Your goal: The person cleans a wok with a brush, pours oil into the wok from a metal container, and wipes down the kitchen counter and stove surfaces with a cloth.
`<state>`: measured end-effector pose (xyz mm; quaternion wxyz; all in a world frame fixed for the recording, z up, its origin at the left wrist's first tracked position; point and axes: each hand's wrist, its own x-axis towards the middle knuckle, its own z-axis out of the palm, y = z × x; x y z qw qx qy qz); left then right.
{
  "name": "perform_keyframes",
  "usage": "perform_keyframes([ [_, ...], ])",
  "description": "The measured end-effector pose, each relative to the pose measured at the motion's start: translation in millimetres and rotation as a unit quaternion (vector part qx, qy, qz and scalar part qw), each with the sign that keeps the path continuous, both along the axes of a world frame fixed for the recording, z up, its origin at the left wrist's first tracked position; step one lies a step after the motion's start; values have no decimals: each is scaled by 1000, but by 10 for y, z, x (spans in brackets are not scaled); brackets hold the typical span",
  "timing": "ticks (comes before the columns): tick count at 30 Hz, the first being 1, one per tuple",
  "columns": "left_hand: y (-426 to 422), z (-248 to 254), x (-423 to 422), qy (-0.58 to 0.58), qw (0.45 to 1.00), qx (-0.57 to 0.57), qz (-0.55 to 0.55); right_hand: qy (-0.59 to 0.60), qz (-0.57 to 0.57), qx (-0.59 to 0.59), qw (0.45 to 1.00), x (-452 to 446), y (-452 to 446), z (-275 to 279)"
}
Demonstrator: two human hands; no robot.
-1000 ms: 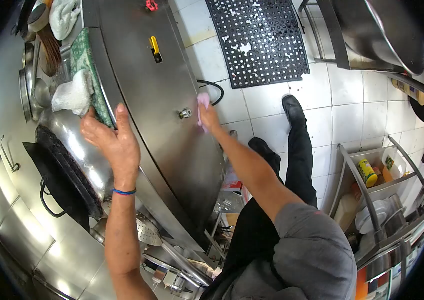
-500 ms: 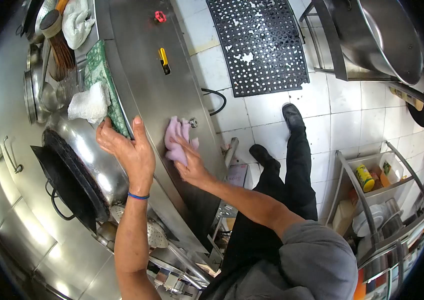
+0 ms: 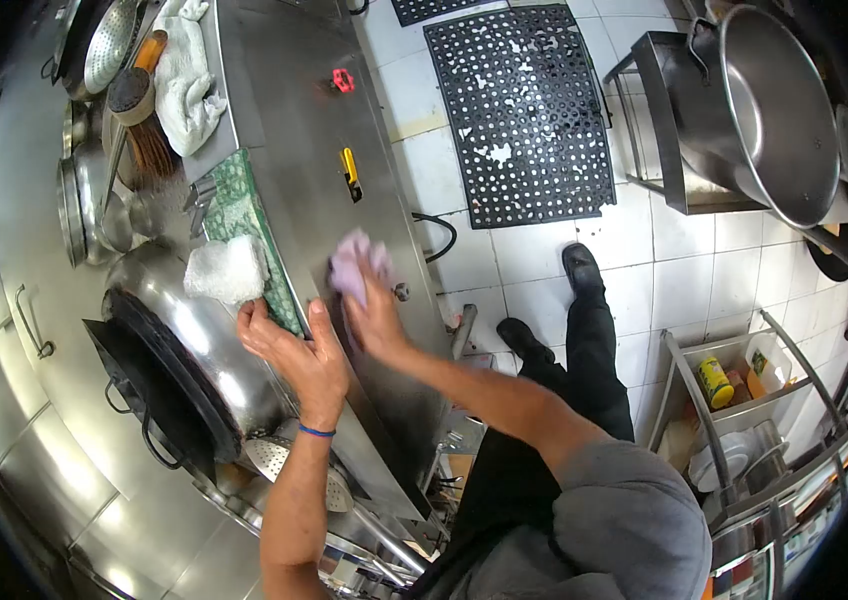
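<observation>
My right hand (image 3: 377,310) presses a bunched pink cloth (image 3: 359,264) against the steel front panel (image 3: 314,140) of the cooking range. The cloth lies between a small metal knob (image 3: 402,291) and a yellow handle (image 3: 350,172). My left hand (image 3: 299,350) is open, thumb and fingers apart, at the panel's upper edge. Its fingertips are close to a folded white towel (image 3: 228,270) and a green patterned cloth (image 3: 244,212); whether they touch, I cannot tell. A blue band circles that wrist.
A black wok (image 3: 149,400) and a shiny steel dome (image 3: 194,320) sit left of my left hand. Beyond are a brush (image 3: 144,130), ladles and a white rag (image 3: 184,85). A perforated black mat (image 3: 524,120) lies on the floor; a large pot (image 3: 779,110) stands at right.
The view has shifted, so the range appears lower and farther right. My right hand has slid the pink cloth along the panel toward the yellow handle. My left hand stays open near the edge.
</observation>
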<state>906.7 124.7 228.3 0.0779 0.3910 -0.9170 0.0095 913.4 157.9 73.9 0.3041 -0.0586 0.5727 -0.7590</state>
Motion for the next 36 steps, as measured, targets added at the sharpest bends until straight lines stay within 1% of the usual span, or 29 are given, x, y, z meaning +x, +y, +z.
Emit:
perform_keyframes([
  [1, -2, 0, -2, -8, 1000, 1, 8, 8, -8, -1, 1000, -189, -225, -158],
  [3, 0, 0, -22, 14, 1000, 22, 16, -25, -11, 67, 997, -567, -590, -597],
  [4, 12, 17, -31, 24, 999, 33, 19, -100, 18, 96, 990, -663, -601, -677],
  [6, 19, 23, -21, 6, 1000, 18, 19, -239, 67, 148, 957, -926, -577, -746],
  [8, 1, 15, -29, 17, 1000, 14, 18, -168, 29, 223, 960, -610, -563, -710],
  [10, -5, 25, -42, 15, 1000, 11, 15, -16, -11, 147, 989, -236, -349, -375],
  [13, 8, 64, -72, 19, 999, 25, 27, -117, 24, 105, 987, -220, -226, -84],
  [14, 17, 76, -78, 23, 999, 32, 35, -159, 96, 191, 964, -380, -228, -109],
  [15, 24, 86, -88, 29, 998, 38, 42, -169, 76, 222, 957, -377, -328, -350],
  [16, 29, 92, -100, 36, 998, 41, 42, -177, 54, 252, 950, -258, -462, -806],
  [18, 37, 96, -85, 34, 998, 39, 43, -291, 62, 223, 928, -395, -477, -931],
  [21, 26, 124, -102, 38, 998, 38, 41, -140, 61, 223, 963, -384, -321, -204],
  [23, 21, 133, -105, 43, 997, 40, 41, -135, 96, 189, 968, -382, -249, -19],
  [24, 6, 119, -78, 56, 996, 61, 38, -131, 113, 172, 970, -446, -240, 35],
  [27, 5, 160, -103, 66, 995, 63, 28, -337, 119, 101, 928, -1089, -380, 57],
  [28, 9, 181, -103, 61, 994, 78, 35, -367, 119, 69, 920, -1247, -492, -24],
  [31, -9, 222, -91, 70, 992, 101, 41, -233, 220, 158, 934, -1510, -680, 14],
  [32, -18, 215, -76, 73, 991, 106, 38, -169, 189, 148, 956, -1430, -741, -2],
  [35, -7, 255, -105, 53, 993, 89, 57, -204, 194, 62, 958, -1307, -585, 54],
  [36, -59, 244, -134, 82, 990, 104, 54, -218, 208, 68, 951, -1300, -561, 114],
])
